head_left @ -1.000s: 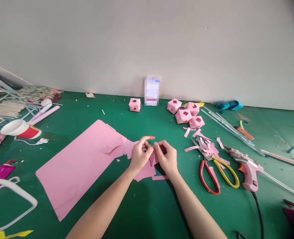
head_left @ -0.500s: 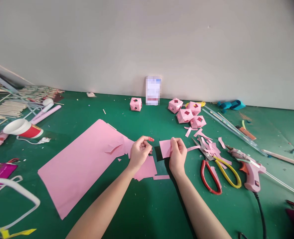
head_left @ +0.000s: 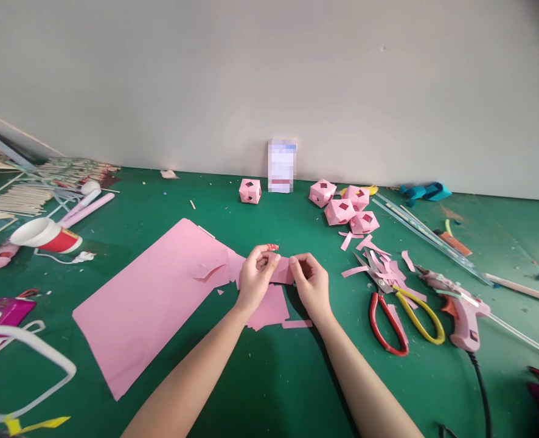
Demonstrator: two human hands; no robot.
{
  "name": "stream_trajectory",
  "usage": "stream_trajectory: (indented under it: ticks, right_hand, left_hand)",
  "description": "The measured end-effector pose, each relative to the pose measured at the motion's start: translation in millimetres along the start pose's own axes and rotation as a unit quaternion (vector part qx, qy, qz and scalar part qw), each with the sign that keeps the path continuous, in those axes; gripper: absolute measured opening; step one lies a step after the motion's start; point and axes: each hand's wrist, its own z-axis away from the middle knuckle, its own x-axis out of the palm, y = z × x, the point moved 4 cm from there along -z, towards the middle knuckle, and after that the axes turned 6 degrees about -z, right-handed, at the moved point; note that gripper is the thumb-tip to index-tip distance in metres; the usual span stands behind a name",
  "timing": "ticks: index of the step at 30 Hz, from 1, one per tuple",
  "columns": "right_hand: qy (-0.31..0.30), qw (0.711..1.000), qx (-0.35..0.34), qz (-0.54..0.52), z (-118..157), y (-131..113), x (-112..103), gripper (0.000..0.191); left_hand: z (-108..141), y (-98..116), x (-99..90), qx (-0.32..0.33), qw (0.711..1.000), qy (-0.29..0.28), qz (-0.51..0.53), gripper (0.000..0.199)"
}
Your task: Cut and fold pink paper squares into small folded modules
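Observation:
A small pink paper piece [head_left: 280, 271] is held up between both hands, above the green table. My left hand [head_left: 257, 277] pinches its left edge, and a red-and-white wrap shows on one fingertip. At the right edge, my right hand [head_left: 312, 286] grips it between thumb and fingers. Beneath the hands lie more cut pink pieces [head_left: 269, 309] and a narrow pink strip [head_left: 297, 324]. A large pink paper sheet [head_left: 155, 304] spreads out to the left of my left hand.
Right of my hands lie red-and-yellow-handled scissors [head_left: 390, 304] on paper scraps, and a pink glue gun [head_left: 465, 313] with a cord. Several folded pink paper shapes [head_left: 340, 212] and a phone-like screen [head_left: 282, 166] are at the back. A paper cup [head_left: 64, 239] lies tipped at left.
My right hand has moved left with the pink paper piece, bringing it to my left hand. The left fingers have closed on its other edge.

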Motion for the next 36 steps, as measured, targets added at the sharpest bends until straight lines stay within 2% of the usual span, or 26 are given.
stream_trajectory:
  ticks: [8,17,22,28,36]
  right_hand:
    - [-0.005,0.998,-0.008,0.064,0.8,-5.2,2.5,0.015]
    - [0.018,0.998,-0.001,0.068,2.0,-4.7,1.7,0.014]
    - [0.035,0.998,0.002,0.045,1.4,-4.4,-0.3,0.013]
    - [0.051,0.998,0.018,0.022,1.3,-6.3,-2.2,0.01]
    - [0.048,0.999,0.024,-0.006,1.9,-5.9,-1.9,0.009]
  left_hand:
    - [0.3,-3.8,3.6,0.015,0.999,-0.028,-0.007,0.031]
    - [0.4,-2.9,5.1,-0.001,0.999,-0.042,0.014,0.032]
    - [-0.4,-1.7,4.7,-0.019,0.999,-0.034,0.027,0.032]
    - [-1.5,-0.8,0.8,-0.013,0.999,0.007,0.047,0.029]
    - [-0.9,0.3,0.4,-0.025,0.998,0.012,0.05,0.031]
